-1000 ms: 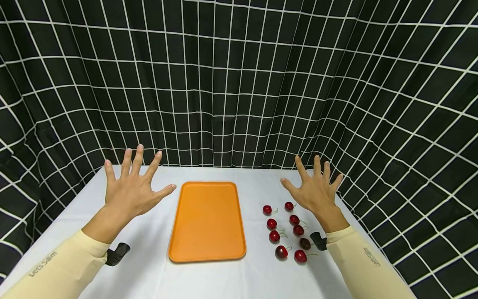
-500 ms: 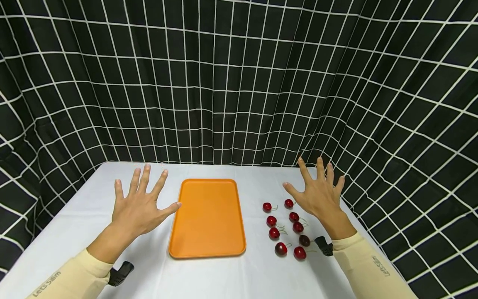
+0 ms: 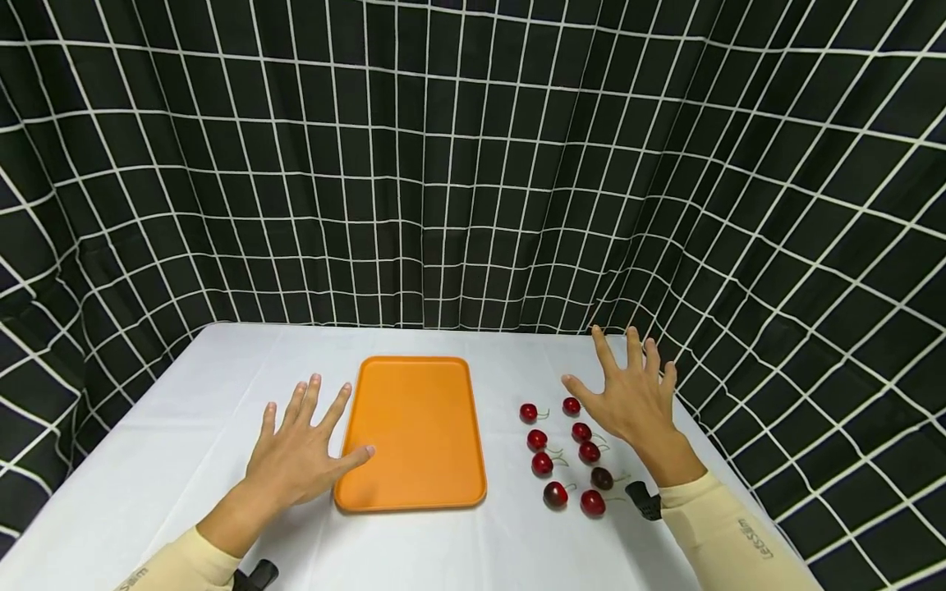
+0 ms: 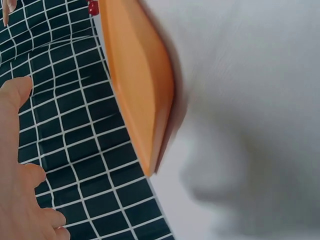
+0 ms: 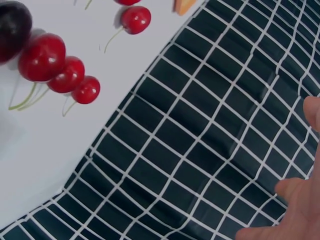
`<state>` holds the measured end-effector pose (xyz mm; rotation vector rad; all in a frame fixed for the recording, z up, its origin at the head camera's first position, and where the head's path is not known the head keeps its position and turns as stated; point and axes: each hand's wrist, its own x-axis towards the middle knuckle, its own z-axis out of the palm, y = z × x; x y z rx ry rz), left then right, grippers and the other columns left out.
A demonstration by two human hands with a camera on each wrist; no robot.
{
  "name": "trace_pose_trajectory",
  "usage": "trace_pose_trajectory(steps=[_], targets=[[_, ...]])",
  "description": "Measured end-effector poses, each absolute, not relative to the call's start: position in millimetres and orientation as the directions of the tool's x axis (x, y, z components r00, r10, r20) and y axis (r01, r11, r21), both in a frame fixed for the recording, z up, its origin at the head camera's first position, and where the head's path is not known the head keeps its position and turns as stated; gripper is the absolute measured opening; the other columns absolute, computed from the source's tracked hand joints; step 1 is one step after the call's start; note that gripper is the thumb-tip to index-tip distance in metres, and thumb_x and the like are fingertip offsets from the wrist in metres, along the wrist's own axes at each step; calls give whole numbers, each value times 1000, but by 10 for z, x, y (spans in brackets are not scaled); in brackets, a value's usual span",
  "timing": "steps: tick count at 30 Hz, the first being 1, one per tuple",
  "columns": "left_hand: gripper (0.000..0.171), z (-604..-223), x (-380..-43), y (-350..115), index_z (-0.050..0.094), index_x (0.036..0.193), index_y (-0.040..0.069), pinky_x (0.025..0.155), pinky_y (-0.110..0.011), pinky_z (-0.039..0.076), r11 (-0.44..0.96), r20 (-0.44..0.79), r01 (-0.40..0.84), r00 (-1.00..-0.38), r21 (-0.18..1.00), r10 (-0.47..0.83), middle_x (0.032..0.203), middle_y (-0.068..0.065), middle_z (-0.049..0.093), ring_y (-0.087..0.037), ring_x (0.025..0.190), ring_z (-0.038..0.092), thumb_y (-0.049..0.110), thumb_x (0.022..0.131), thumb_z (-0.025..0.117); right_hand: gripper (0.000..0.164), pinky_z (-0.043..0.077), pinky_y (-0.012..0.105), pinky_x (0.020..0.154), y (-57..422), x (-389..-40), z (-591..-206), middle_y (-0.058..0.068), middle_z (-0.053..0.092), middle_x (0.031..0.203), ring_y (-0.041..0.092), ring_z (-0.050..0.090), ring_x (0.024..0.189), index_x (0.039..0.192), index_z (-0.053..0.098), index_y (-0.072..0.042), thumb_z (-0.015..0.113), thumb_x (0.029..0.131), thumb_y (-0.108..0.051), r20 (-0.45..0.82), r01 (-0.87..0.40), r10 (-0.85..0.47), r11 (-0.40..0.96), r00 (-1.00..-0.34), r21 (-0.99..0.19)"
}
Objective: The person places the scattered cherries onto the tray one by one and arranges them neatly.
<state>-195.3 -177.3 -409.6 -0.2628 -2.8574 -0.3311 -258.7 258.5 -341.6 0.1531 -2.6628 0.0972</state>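
While both hands are held over the white table [image 3: 414,558], fingers on each are straight and fanned out. Left hand [image 3: 299,460] is palm down by the left edge of the orange tray [image 3: 414,435]; its thumb overlaps that edge in the head view. Left wrist view puts the hand above table level, with a soft shadow on the white surface next to the tray.

Right hand [image 3: 631,402] is past the far right of the cherries [image 3: 542,465] — thumb toward them, other fingers pointing at the back of the table.

Nine cherries, stems on, lie on the table between tray and right hand. Two loose columns: four nearer the tray, five nearer the hand. Most are bright red, one [image 3: 602,478] is very dark. Stems mostly point right. Can't tell if the closest ones touch.

Tray lies flat, long sides running front to back, low raised rim, rounded corners.

Rest: pale yellow sleeves [image 3: 727,533] with printed lettering, a black device [image 3: 645,501] under each wrist. Black curtain [image 3: 443,164] with white grid lines hangs behind the table and along both sides.
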Motion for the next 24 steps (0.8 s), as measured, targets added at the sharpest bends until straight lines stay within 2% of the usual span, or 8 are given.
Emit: trace_pose_trajectory(steps=[6, 11, 14, 19, 24], targets=[[96, -4230, -1919, -1729, 24, 155, 19, 108, -66, 6, 939, 277, 231, -948, 254, 158, 155, -26, 14, -44, 141, 13, 80, 83, 42, 91, 12, 76, 98, 2625, -2548, -3510, 31, 17, 152, 56, 17, 133, 155, 22, -21, 44, 85, -74, 460, -140, -109, 990, -881, -34], [96, -4286, -1904, -1704, 24, 154, 14, 109, -64, 9, 907, 268, 253, -949, 337, 165, 156, -25, 15, -43, 141, 13, 74, 84, 50, 90, 12, 75, 98, 2673, -2527, -3583, 32, 18, 150, 56, 18, 132, 154, 27, -18, 48, 85, -72, 468, -150, -117, 988, -876, -33], [97, -4326, -1919, -1717, 24, 153, 7, 109, -64, 10, 869, 248, 282, -950, 407, 192, 156, -25, 14, -43, 142, 11, 68, 85, 56, 90, 12, 75, 99, 2684, -2521, -3610, 32, 18, 150, 55, 18, 132, 153, 28, -17, 48, 85, -72, 470, -153, -121, 988, -874, -32], [106, -4413, -1947, -1769, 11, 151, -5, 110, -63, 8, 776, 150, 306, -951, 551, 269, 157, -24, 6, -41, 143, 4, 62, 87, 60, 89, 11, 74, 100, 2692, -2507, -3634, 31, 18, 150, 55, 18, 132, 153, 28, -18, 49, 85, -72, 462, -156, -122, 987, -879, -36], [112, -4458, -1948, -1818, 3, 151, -6, 111, -59, 9, 747, 83, 271, -957, 607, 279, 157, -24, 2, -41, 143, 4, 63, 85, 61, 90, 11, 73, 100, 2691, -2523, -3653, 32, 17, 150, 56, 18, 131, 154, 26, -18, 49, 85, -71, 455, -164, -129, 986, -881, -37]])
